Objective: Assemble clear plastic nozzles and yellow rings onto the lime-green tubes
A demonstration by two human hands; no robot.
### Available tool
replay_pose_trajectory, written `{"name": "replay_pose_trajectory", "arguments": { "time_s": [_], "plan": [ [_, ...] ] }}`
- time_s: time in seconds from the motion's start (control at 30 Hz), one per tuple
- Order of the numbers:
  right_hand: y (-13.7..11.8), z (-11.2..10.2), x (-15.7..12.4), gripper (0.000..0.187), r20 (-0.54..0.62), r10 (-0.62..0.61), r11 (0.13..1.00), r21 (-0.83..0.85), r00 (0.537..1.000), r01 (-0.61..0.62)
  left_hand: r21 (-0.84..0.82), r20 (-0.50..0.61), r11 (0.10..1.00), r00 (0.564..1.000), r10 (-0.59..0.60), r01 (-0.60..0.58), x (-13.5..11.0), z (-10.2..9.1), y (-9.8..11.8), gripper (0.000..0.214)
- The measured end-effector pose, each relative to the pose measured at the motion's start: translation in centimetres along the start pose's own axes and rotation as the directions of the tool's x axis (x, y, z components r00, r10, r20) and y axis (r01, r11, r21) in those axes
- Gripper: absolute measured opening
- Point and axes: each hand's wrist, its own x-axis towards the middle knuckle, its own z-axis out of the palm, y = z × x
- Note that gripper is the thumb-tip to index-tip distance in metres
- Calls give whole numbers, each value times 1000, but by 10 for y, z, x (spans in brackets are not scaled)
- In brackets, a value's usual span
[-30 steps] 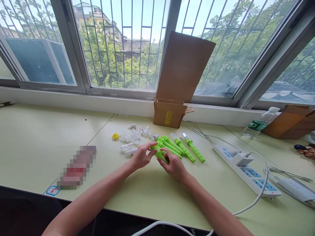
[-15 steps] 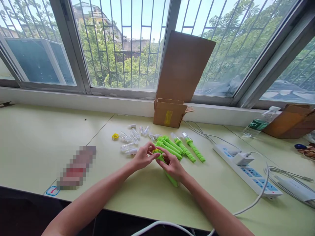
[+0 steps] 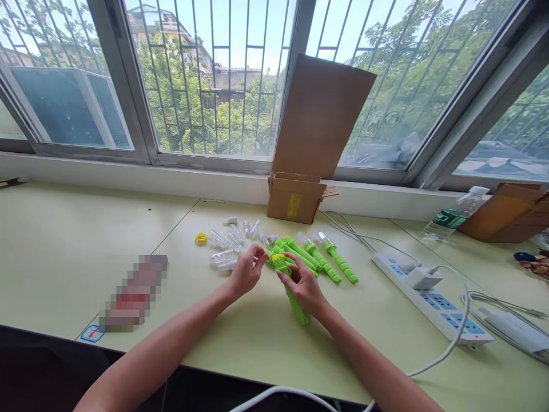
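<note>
My right hand (image 3: 305,286) is closed around a green plastic tube (image 3: 297,308), tilted with its ribbed, wider end up. A yellow ring (image 3: 279,256) sits at the top of that end. Just left of it is my left hand (image 3: 246,273), its thumb and fingertips drawn together, apart from the tube. Whether anything is between those fingertips I cannot make out. Behind my hands lie several more green tubes (image 3: 302,257). Two green tubes with clear caps (image 3: 337,256) lie to their right. Several clear plastic caps (image 3: 221,256) and yellow rings (image 3: 201,238) are at the left.
A cardboard box (image 3: 295,200) stands at the back by the window. On the right are a white power strip (image 3: 433,300), cables, a plastic bottle (image 3: 450,217) and another cardboard box (image 3: 501,214). A blurred-out object (image 3: 135,294) lies on the left of the table (image 3: 206,349).
My left hand has come off the yellow ring and moved slightly left. The tube in my right hand now shows its ribbed end and the ring more fully.
</note>
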Motion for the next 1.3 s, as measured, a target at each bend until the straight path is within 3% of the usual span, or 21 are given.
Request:
{"name": "replay_pose_trajectory", "arguments": {
  "time_s": [0.17,0.37,0.43,0.67,0.87,1.13,1.3],
  "plan": [
    [5,0,2,52,-66,44,997,69,997,-40,56,145,998,989,19,-27,-6,1,9,22],
    [6,-1,3,58,-137,33,992,125,990,-16,143,346,987,938,18,-71,-14,4,21,81],
    [6,-1,2,60,-143,40,989,148,989,-19,138,376,988,927,6,-63,-16,6,22,90],
    [6,-2,3,53,-176,30,989,150,984,-3,33,403,999,915,-1,-14,-18,11,24,80],
    [5,-1,3,53,-187,36,989,149,982,-8,7,396,999,917,-51,53,-19,14,24,93],
    [4,-1,3,48,-228,13,988,153,973,22,-1,335,996,938,88,-93,-20,17,17,88],
    [4,0,2,44,-248,-33,994,89,968,57,96,300,994,954,20,-51,-15,12,12,80]
  ]
}}
